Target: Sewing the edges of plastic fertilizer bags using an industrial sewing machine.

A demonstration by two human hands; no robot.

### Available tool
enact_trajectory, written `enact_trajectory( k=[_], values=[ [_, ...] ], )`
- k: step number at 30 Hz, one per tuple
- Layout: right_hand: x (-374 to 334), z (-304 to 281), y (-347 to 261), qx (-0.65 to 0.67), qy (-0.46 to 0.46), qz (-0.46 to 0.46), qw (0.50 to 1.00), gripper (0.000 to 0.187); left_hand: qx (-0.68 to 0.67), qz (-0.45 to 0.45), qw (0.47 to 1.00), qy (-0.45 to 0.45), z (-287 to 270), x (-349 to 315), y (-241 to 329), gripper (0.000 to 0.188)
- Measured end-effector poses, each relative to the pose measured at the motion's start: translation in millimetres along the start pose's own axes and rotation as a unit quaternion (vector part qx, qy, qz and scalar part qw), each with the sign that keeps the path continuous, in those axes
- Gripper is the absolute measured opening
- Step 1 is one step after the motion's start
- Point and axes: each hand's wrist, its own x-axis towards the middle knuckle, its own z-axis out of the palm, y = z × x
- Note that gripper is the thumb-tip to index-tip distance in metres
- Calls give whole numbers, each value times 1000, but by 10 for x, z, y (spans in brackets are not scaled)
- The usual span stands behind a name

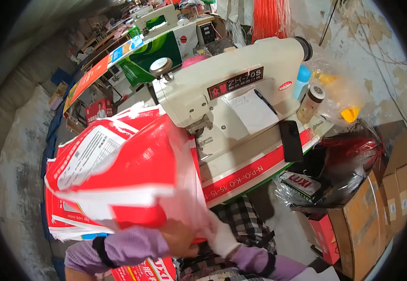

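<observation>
A large red-and-white woven sack point(140, 159) lies in front of me, part of it lifted and smeared by motion. Its far right edge reaches the needle area of a cream industrial sewing machine point(185, 100). My left hand point(180, 238), bare, is closed on the sack's near edge, its fingertips partly hidden and blurred. Close beside it, my right hand point(220, 236), in a white glove, pinches the same edge. Both forearms wear purple sleeves with dark bands. Below my left forearm shows another red printed sack point(154, 269).
On the machine table are a paper sheet point(248, 112) with a pen point(265, 101), a black phone point(291, 140), a lidded bottle point(310, 104) and a blue bottle point(302, 80). Cardboard boxes point(360, 225) stand at right. More machines point(159, 18) line the far side.
</observation>
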Motion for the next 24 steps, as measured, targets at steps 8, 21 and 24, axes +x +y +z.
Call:
enact_trajectory(
  k=[8, 21, 24],
  values=[
    [566, 11, 238, -106, 44, -10, 993, 53, -87, 18, 996, -2, 312, 161, 140, 35],
    [1599, -161, 438, -452, 16, -87, 887, 52, 65, 119, 975, -174, -1873, 164, 54, 13],
    [1766, -404, 204, -440, -168, -37, 881, 21, -249, 233, 938, -58, -783, 339, -368, 15]
  ],
)
